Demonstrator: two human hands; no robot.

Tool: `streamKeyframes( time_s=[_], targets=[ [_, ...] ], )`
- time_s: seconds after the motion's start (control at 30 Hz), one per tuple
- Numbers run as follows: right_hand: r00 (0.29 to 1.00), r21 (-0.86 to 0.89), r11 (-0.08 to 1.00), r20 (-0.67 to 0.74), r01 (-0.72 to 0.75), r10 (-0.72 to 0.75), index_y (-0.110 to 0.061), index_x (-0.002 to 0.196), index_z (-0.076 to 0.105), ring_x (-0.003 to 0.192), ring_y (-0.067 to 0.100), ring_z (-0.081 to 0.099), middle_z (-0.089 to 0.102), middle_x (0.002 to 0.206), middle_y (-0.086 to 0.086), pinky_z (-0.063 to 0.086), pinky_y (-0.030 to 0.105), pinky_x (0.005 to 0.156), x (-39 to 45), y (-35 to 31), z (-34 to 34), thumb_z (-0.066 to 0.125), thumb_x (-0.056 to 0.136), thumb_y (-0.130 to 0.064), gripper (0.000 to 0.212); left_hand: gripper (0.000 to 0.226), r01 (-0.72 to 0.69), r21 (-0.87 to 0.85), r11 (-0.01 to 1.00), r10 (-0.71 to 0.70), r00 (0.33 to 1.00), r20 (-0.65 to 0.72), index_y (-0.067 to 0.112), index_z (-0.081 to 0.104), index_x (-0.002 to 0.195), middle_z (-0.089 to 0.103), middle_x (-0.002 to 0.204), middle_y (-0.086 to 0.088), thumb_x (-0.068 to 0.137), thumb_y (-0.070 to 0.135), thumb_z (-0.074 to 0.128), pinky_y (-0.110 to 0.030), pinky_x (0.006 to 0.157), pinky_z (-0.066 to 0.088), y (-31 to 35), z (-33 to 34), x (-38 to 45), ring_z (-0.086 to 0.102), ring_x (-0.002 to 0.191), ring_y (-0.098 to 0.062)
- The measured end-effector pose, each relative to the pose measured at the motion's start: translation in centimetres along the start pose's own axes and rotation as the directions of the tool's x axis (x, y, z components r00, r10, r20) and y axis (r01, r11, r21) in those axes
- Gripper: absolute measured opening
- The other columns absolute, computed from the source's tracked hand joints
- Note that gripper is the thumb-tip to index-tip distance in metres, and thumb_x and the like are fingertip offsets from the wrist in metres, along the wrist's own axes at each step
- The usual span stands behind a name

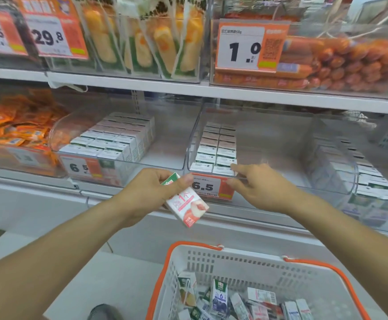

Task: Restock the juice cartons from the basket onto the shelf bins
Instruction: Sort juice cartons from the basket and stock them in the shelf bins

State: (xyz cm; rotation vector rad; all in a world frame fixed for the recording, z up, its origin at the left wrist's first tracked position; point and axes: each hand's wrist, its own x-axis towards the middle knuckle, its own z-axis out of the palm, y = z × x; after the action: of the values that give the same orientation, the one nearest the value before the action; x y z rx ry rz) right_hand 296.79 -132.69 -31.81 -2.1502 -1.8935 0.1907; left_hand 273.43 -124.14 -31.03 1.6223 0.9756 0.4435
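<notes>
A: What were the hands doing?

B: The left hand point(152, 189) grasped a pink-and-white juice carton point(186, 203), tilted, just in front of the middle clear bin point(211, 174) and below its rim. The right hand point(261, 188) held nothing; its fingers reached out straight to the bin's front edge, beside the 6.5 price tag point(208, 187).

A: What could have gone wrong?

B: The carton was pinched near its top only, so it might have slipped and dropped toward the basket point(211, 255) below the bin. I judged the bin's front wall could catch the carton if it were lifted too low, and it could knock over the two neat rows of cartons point(216, 148) inside the bin.

A: What else was around?

B: Left of that bin, another clear bin point(119, 155) held stacked cartons behind a 6.5 tag; further left lay orange packets point(15, 125). Right of it, more cartons point(361, 181) were stacked. Above it, a shelf carried sausages point(338, 63). The basket held loose cartons point(220, 296) still to shelve
</notes>
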Motion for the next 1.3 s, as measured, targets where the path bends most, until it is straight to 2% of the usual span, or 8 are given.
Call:
streamKeyframes(
  time_s=[0.23, 0.4, 0.5, 0.67, 0.77, 0.97, 1.13, 1.3],
  targets=[
    [0.995, -0.151, 0.988, 0.089, -0.018, 0.032, -0.026, 0.152, 0.031, 0.125, 0.025, 0.052, 0.049, 0.14, 0.002, 0.045, 0.034, 0.098, -0.8, 1.1, -0.3, 0.058, 0.094, -0.042, 0.066, 0.046, 0.151, -0.22, 0.964, -0.057, 0.923, 0.382, -0.006, 0.064, 0.116, 0.073, 0.105, -0.019, 0.076, 0.013, 0.075, -0.025, 0.079, 0.058, 0.7, -0.2, -1.2, 0.07, 0.09, -0.02],
    [1.0, -0.099, 0.995, -0.004, 0.028, -0.029, -0.033, 0.153, 0.023, 0.127, 0.027, 0.049, 0.029, 0.151, -0.001, 0.043, 0.039, 0.104, 0.1, 1.8, 0.2, 0.06, 0.09, -0.054, 0.076, 0.045, -0.155, -0.014, 0.988, 0.155, 0.986, 0.057, 0.0, 0.068, 0.099, 0.076, 0.095, -0.017, 0.062, 0.01, 0.09, -0.023, 0.075, 0.058, 2.3, -3.5, -0.8, 0.072, 0.086, -0.024],
    [0.998, -0.151, 0.987, 0.035, 0.058, -0.053, -0.04, 0.153, 0.022, 0.14, 0.023, 0.037, 0.022, 0.16, -0.004, 0.029, 0.043, 0.113, 0.8, 1.6, 0.4, 0.05, 0.095, -0.056, 0.067, 0.049, -0.369, 0.243, 0.897, 0.404, 0.908, -0.11, 0.01, 0.068, 0.099, 0.076, 0.092, -0.005, 0.06, 0.025, 0.094, -0.024, 0.079, 0.057, 3.3, -7.0, 1.1, 0.071, 0.084, -0.017],
    [0.991, -0.131, 0.984, 0.086, 0.117, -0.107, -0.049, 0.151, 0.02, 0.144, 0.012, 0.031, 0.018, 0.162, -0.015, 0.029, 0.03, 0.115, 1.2, 2.0, 0.8, 0.036, 0.096, -0.059, 0.058, 0.043, -0.326, 0.639, 0.696, 0.519, 0.844, -0.135, 0.023, 0.069, 0.1, 0.07, 0.093, 0.009, 0.063, 0.023, 0.091, -0.024, 0.081, 0.053, 3.5, -10.5, 8.5, 0.066, 0.085, -0.009],
    [0.991, -0.196, 0.975, 0.109, 0.103, -0.082, -0.055, 0.151, 0.009, 0.141, 0.008, 0.036, 0.006, 0.162, -0.025, 0.036, 0.029, 0.111, 0.8, 1.9, 1.1, 0.017, 0.091, -0.067, 0.061, 0.054, -0.241, 0.753, 0.612, 0.519, 0.841, -0.153, 0.011, 0.07, 0.117, 0.07, 0.116, -0.005, 0.068, 0.021, 0.09, -0.025, 0.095, 0.047, 2.8, -10.9, 14.2, 0.064, 0.107, -0.019],
    [0.996, -0.209, 0.976, 0.075, 0.057, -0.042, -0.067, 0.141, -0.01, 0.13, 0.001, 0.048, -0.006, 0.155, -0.039, 0.046, 0.026, 0.1, 1.1, 1.5, 1.8, -0.015, 0.075, -0.07, 0.065, 0.045, -0.126, 0.884, 0.45, 0.43, 0.898, -0.091, 0.01, 0.063, 0.126, 0.061, 0.119, -0.007, 0.083, 0.003, 0.074, -0.007, 0.073, 0.045, 0.8, -10.6, 23.0, 0.062, 0.097, -0.016],
    [0.998, -0.184, 0.982, 0.047, -0.032, 0.042, -0.083, 0.125, -0.01, 0.102, 0.007, 0.069, 0.009, 0.148, -0.048, 0.059, 0.032, 0.077, 1.6, 2.1, 2.6, -0.022, 0.066, -0.087, 0.06, 0.041, -0.028, 0.979, 0.2, 0.443, 0.894, -0.064, 0.019, 0.061, 0.124, 0.062, 0.12, -0.008, 0.084, 0.016, 0.07, -0.035, 0.095, 0.036, 0.6, -10.6, 26.7, 0.051, 0.113, -0.029],
    [0.998, -0.159, 0.987, 0.037, -0.035, 0.042, -0.081, 0.129, -0.003, 0.075, 0.011, 0.072, 0.022, 0.147, -0.045, 0.057, 0.03, 0.054, 2.2, 2.3, 2.6, -0.01, 0.075, -0.088, 0.055, 0.061, 0.051, 0.988, 0.145, 0.468, 0.876, -0.114, 0.012, 0.044, 0.137, 0.048, 0.136, -0.013, 0.083, 0.01, 0.071, -0.043, 0.103, 0.035, 0.5, -10.2, 28.1, 0.044, 0.124, -0.032]
  ],
)
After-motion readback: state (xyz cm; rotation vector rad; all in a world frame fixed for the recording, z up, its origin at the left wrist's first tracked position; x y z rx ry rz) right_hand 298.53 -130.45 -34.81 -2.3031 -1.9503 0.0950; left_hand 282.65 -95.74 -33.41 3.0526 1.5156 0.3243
